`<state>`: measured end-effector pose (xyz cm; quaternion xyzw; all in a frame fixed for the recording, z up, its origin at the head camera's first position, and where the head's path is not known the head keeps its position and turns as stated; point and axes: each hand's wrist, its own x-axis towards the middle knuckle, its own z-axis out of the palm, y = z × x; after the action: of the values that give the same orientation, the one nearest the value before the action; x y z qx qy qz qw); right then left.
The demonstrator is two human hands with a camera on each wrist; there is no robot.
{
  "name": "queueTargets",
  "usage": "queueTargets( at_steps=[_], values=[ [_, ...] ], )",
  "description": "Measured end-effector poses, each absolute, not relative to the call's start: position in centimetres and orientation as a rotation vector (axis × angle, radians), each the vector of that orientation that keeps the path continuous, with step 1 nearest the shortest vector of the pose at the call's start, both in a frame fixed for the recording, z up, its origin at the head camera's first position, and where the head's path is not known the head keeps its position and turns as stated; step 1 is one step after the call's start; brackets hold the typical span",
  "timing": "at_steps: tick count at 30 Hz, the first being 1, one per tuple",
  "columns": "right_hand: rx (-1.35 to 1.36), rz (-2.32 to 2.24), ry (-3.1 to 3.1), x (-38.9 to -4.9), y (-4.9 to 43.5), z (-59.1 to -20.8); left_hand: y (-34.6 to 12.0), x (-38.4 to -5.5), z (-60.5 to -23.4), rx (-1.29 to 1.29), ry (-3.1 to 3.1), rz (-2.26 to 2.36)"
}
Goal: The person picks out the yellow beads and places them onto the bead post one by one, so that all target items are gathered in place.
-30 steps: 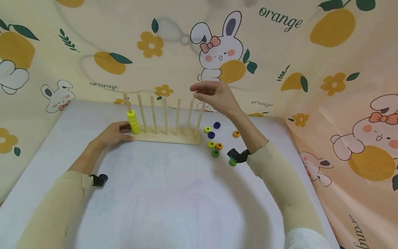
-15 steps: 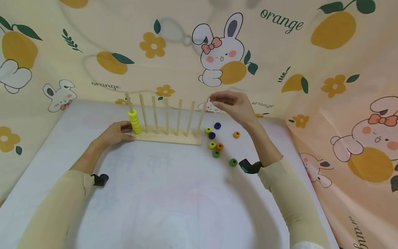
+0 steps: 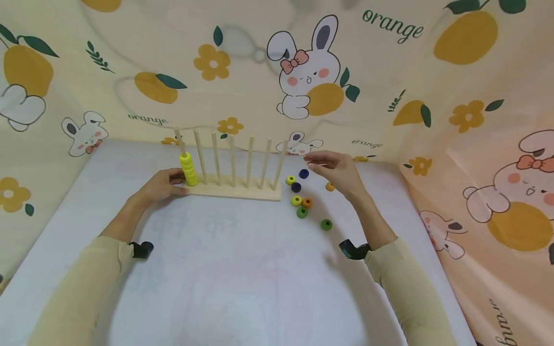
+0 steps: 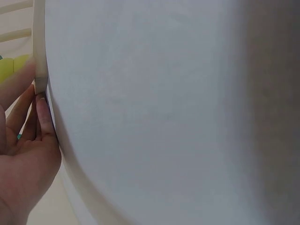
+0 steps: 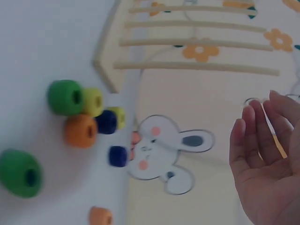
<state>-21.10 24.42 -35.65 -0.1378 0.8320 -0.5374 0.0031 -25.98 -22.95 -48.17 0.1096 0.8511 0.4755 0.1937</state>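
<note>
A wooden peg rack with a row of upright pegs stands at the back of the table. Several yellow beads are stacked on its leftmost peg. My left hand grips the rack's left end, its thumb and fingers around the base; some fingertips are hidden behind it. My right hand hovers above the table, right of the rack, fingers loosely bent with nothing between them. Below it lie loose beads, among them a navy bead, a yellow bead and a green bead.
An orange bead touches its neighbours in the loose group. Another green bead lies apart, nearer the front. One more orange bead is partly covered by the right hand. A printed cloth hangs behind and beside the white table.
My right hand has moved right and down, from above the rack's right-hand pegs to over the loose beads. The left hand has stayed at the rack's end.
</note>
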Motion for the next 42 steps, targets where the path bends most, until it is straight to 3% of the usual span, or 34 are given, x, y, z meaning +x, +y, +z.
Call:
queueTargets(
  at_steps=[12,23,28,42],
  values=[
    [-0.38,-1.712,2.62,-20.1,26.0,-41.1,-22.5,-25.8,-48.3,0.278,2.391,1.339],
    [-0.177,-1.586,2.61,-19.4,26.0,-45.4,-22.6,-25.9,-48.2,0.31,2.386,1.356],
    [-0.064,-1.513,2.598,-19.2,25.7,-46.5,-22.6,-25.9,-48.3,0.315,2.388,1.353],
    [-0.062,-1.354,2.716,-19.1,24.2,-47.9,-22.7,-25.8,-48.3,0.285,2.382,1.362]
  ],
)
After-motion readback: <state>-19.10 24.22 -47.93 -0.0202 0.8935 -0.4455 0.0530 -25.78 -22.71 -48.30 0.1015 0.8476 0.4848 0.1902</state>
